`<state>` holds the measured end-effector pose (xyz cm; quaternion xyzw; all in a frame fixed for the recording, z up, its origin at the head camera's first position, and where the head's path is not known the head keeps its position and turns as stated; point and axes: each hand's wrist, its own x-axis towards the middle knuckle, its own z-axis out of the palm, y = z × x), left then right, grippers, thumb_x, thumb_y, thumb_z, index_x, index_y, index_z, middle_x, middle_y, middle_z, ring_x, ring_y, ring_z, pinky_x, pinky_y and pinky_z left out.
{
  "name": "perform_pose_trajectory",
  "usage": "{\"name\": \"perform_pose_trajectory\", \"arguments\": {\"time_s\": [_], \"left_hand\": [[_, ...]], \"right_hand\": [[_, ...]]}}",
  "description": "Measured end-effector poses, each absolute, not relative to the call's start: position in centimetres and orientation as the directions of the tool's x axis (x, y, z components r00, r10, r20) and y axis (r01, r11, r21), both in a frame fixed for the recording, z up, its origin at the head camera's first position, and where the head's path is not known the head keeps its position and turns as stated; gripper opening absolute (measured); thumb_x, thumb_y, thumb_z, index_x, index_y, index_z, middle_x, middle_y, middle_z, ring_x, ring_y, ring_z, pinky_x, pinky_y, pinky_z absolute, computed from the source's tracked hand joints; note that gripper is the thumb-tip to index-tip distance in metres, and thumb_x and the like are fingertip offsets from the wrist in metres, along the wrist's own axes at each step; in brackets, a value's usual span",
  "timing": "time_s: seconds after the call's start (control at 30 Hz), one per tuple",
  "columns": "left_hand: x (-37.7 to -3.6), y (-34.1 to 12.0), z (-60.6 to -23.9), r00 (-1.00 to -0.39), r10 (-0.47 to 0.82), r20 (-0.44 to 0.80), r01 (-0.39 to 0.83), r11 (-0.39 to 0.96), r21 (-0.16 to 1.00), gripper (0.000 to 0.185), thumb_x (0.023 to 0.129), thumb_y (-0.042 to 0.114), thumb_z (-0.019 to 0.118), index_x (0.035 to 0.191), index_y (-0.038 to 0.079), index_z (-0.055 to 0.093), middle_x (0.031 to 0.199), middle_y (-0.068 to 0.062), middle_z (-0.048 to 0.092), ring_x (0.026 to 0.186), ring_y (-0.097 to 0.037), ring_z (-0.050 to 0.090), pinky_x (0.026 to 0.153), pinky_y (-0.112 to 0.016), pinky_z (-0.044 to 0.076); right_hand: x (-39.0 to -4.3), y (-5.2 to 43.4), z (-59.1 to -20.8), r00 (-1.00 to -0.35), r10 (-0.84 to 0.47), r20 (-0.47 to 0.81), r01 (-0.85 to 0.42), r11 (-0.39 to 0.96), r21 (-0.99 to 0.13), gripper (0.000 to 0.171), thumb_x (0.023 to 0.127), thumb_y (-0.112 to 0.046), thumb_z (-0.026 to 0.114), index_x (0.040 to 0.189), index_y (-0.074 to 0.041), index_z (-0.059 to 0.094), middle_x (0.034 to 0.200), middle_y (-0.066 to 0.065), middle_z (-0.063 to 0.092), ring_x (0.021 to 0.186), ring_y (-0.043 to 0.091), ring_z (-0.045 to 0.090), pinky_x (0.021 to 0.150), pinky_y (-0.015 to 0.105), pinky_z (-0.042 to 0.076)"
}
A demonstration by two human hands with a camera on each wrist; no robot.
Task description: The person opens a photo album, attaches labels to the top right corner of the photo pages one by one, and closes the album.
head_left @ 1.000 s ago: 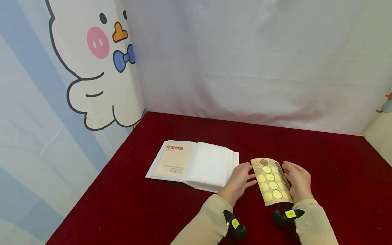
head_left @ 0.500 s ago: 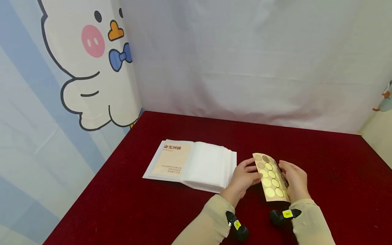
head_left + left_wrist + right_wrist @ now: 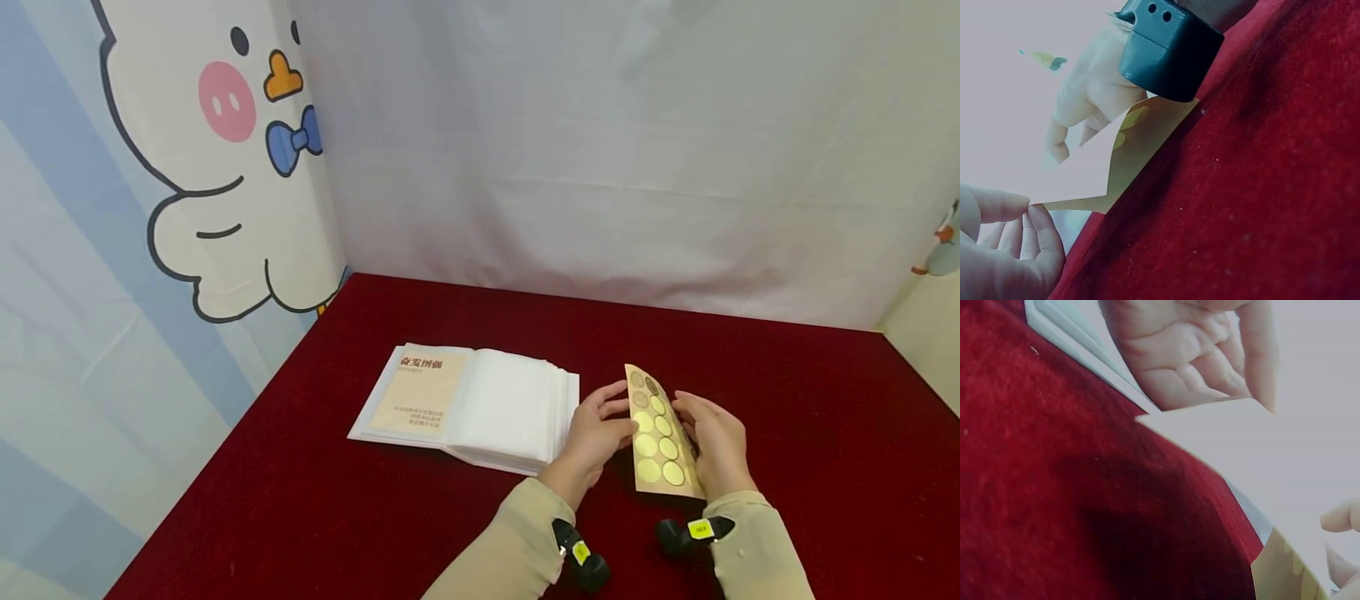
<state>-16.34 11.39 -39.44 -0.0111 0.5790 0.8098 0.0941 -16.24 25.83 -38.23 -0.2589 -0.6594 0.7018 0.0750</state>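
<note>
Both sets of fingers are curled in on the tan paper sticker sheet with rows of round gold stickers (image 3: 660, 437), one hand per long edge. Left hand (image 3: 596, 433) has thumb and fingertips pinching the left edge; in the left wrist view you can see the left fingertips (image 3: 1035, 215) closed right on a corner of the sheet. Right hand (image 3: 712, 446) is wrapped round the right edge, fingers bent over it, though I can't tell exactly how tight that grip is because the sheet hides the pads.

The sheet itself is lifted off the dark red felt-covered table (image 3: 825, 417) and tipped up on edge, bowed a bit between the two hands, just right of the open white photo album with a tan title card in its left page (image 3: 480, 404).

Handling-wise I'd guess it's super light and floppy, basically glossy backing paper, so it creases if you squeeze hard and slides if you only hold one side. Edges are the place to grab it, like now, keeping fingers off the gold circles so none lift or smudge. Peeling one off probably wants a fingernail at a sticker's rim while the other hand keeps the sheet bent
</note>
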Motion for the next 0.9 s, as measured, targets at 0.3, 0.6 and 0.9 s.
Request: {"name": "perform_pose_trajectory", "arguments": {"time_s": [0.3,0.6,0.9], "left_hand": [[-16.5,11.4,-38.9,-0.989,0.104,-0.110,-0.139,-0.342,0.930,0.052,0.076,-0.015,0.059,0.118,0.014,0.061,0.096,-0.002,0.066,0.077,-0.018,0.062,0.062,-0.028,0.051],[-16.6,11.4,-38.5,-0.989,0.120,-0.085,-0.124,-0.370,0.921,0.047,0.078,-0.013,0.059,0.116,0.014,0.063,0.097,-0.002,0.066,0.080,-0.016,0.062,0.068,-0.030,0.052],[-16.6,11.1,-38.1,-0.991,0.121,-0.049,-0.093,-0.393,0.915,0.036,0.081,-0.010,0.061,0.111,0.009,0.067,0.098,-0.003,0.067,0.086,-0.017,0.063,0.072,-0.030,0.053]], "right_hand": [[-16.1,25.1,-37.6,-0.881,0.405,-0.242,0.208,-0.127,-0.970,0.038,0.089,-0.021,0.063,0.124,-0.008,0.060,0.106,-0.006,0.064,0.094,0.007,0.057,0.080,0.019,0.045],[-15.7,24.0,-36.9,-0.908,0.368,-0.200,0.161,-0.134,-0.978,0.018,0.088,-0.022,0.064,0.104,-0.017,0.071,0.101,-0.005,0.064,0.094,0.008,0.057,0.078,0.018,0.047],[-15.5,23.1,-36.5,-0.935,0.315,-0.163,0.121,-0.151,-0.981,0.009,0.086,-0.020,0.068,0.081,-0.027,0.072,0.087,-0.011,0.066,0.084,0.005,0.061,0.072,0.018,0.049]]}}
